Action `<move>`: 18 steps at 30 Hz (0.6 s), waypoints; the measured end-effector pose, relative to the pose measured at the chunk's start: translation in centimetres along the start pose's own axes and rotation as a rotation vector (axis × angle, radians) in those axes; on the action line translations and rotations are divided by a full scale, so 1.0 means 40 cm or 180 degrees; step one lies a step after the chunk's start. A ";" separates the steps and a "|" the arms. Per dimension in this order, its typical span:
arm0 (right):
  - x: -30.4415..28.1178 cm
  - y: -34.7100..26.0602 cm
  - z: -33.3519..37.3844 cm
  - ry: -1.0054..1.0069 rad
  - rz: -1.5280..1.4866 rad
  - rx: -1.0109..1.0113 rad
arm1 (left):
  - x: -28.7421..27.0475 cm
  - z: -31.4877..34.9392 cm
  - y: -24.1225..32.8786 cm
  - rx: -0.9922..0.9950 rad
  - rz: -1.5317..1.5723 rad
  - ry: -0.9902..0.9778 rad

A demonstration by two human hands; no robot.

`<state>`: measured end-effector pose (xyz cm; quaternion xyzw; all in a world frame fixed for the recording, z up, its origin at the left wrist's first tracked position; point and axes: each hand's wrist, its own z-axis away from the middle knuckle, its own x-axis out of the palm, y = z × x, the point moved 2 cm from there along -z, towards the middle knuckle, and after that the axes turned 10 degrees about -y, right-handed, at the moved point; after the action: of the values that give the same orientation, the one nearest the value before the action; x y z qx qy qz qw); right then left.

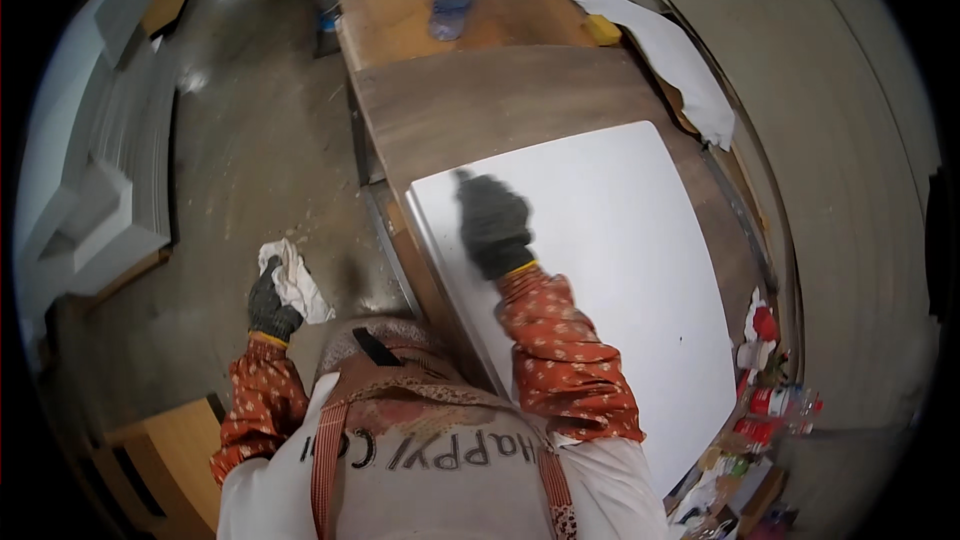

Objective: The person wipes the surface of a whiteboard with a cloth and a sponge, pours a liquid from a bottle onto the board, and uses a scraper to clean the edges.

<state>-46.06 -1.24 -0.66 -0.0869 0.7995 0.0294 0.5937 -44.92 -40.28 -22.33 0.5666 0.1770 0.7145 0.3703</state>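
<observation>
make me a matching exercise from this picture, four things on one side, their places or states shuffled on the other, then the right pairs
Column one
1. left hand
2. right hand
3. plastic bottle
4. panel

Column two
a. at the worktable's far end
b. white, lying flat
c. gripping a crumpled white cloth
d. gloved, over a broad white surface

Pairs: 1-c, 2-d, 3-a, 4-b

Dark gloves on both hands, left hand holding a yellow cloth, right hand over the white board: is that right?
No, the cloth is white, not yellow, as the head view shows. The rest stands: left hand holding it, right hand over the white board, dark gloves on both.
</observation>
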 end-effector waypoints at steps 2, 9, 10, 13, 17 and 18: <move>-0.020 -0.073 0.025 -0.0197 0.0034 -0.0227 | 0.196 0.014 0.066 -0.0116 0.0653 -0.0058; -0.105 0.048 0.238 0.0315 -0.0491 0.0747 | 0.705 -0.031 0.225 0.0120 -0.1505 -0.0889; -0.142 0.073 0.290 0.0199 -0.0200 0.1234 | 0.789 -0.036 0.223 0.0324 -0.2510 -0.0987; -0.204 0.125 0.497 0.0489 0.0225 0.2062 | 0.908 -0.051 0.099 0.1459 -0.3631 -0.2499; -0.302 0.091 0.758 0.0335 0.0690 0.3598 | 1.049 0.113 -0.143 0.1699 -0.4008 -0.5398; -0.325 0.076 0.823 0.0516 0.0842 0.3779 | 1.023 0.145 -0.232 0.1922 -0.3522 -0.6064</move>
<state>-11.86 8.04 1.91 0.3567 0.7260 -0.3542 0.4693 -39.85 -5.22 0.91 0.7885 0.2140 -0.3385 0.4668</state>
